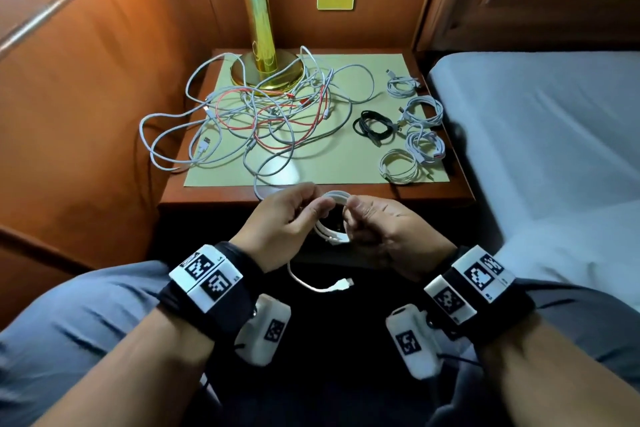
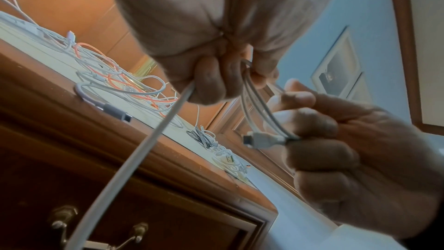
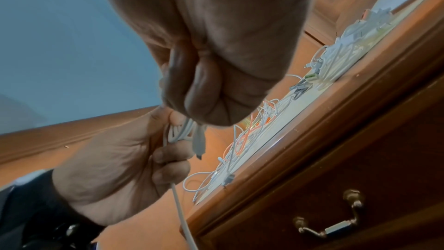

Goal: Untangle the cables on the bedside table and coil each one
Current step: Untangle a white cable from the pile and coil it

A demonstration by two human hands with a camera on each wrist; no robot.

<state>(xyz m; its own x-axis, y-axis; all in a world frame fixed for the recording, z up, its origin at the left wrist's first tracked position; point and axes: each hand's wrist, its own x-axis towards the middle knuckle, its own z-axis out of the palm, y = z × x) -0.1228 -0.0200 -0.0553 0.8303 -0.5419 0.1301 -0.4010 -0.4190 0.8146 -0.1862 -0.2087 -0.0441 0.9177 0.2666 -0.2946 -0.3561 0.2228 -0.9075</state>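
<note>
while my left hand [image 1: 284, 218] and right hand [image 1: 374, 222] both pinch the white cable coil [image 1: 329, 215], i worry its loose tail [image 1: 322, 282] snags and springs the loops open.

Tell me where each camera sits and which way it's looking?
Head: on the person's head, looking down at the bedside table; both forearms, left hand and right hand show, coiling a white cable.
Left wrist: under the left hand, looking up past its fingers; the right hand shows opposite.
Right wrist: under the right hand, looking up; the left hand shows below.
Shared: both wrist views show the cable tangle and the drawer handle.
</note>
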